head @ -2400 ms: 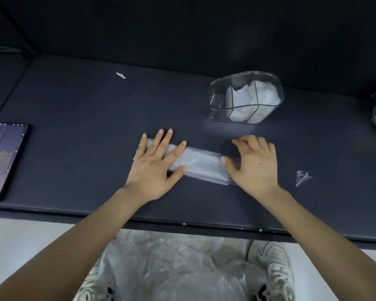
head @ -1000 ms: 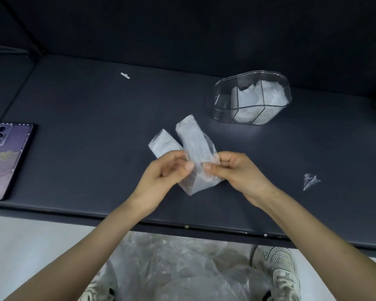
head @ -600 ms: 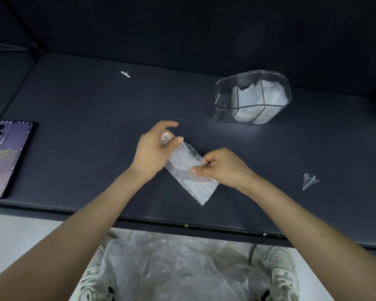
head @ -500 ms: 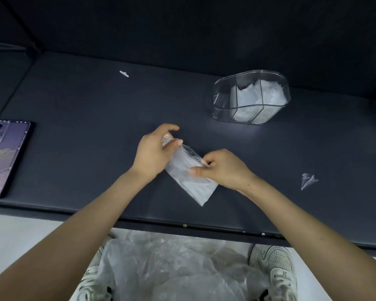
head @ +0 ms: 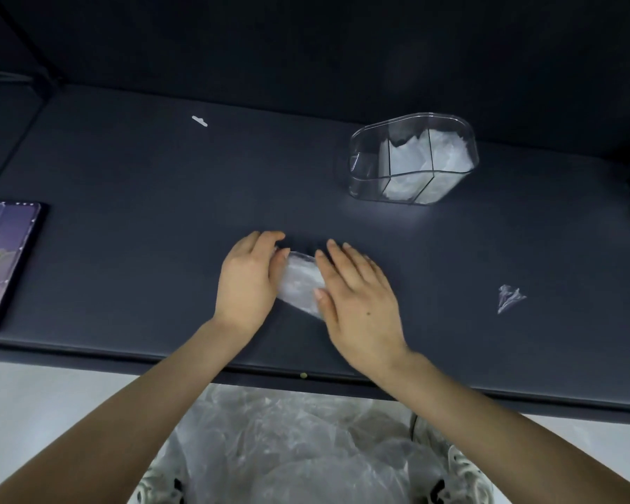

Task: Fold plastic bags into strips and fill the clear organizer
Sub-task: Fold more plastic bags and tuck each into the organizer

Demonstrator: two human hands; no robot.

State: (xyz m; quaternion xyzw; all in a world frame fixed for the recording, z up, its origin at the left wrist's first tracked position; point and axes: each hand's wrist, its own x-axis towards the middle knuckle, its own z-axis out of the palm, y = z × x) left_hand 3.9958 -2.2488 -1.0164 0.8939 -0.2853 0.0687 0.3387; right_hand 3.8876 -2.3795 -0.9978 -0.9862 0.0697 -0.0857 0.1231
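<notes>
A folded translucent plastic bag (head: pixel 301 281) lies on the dark table, doubled into a short pad. My left hand (head: pixel 246 281) lies against its left end, fingers slightly bent over the far corner. My right hand (head: pixel 357 296) lies flat with straight fingers over its right side, pressing it down. Most of the bag is hidden between and under both hands. The clear organizer (head: pixel 411 158) stands at the back right; its right compartments hold white folded bags, and its left compartment looks empty.
A purple phone (head: pixel 4 263) lies at the table's left edge. A small crumpled plastic scrap (head: pixel 510 298) lies to the right and a white bit (head: pixel 199 121) at the back. Loose plastic bags (head: pixel 295 449) pile on the floor by my shoes. A dark wall backs the table.
The long strip was lifted, folded in half in the air, then set back on the table. Both hands went from pinching it to lying on it, the right one flat.
</notes>
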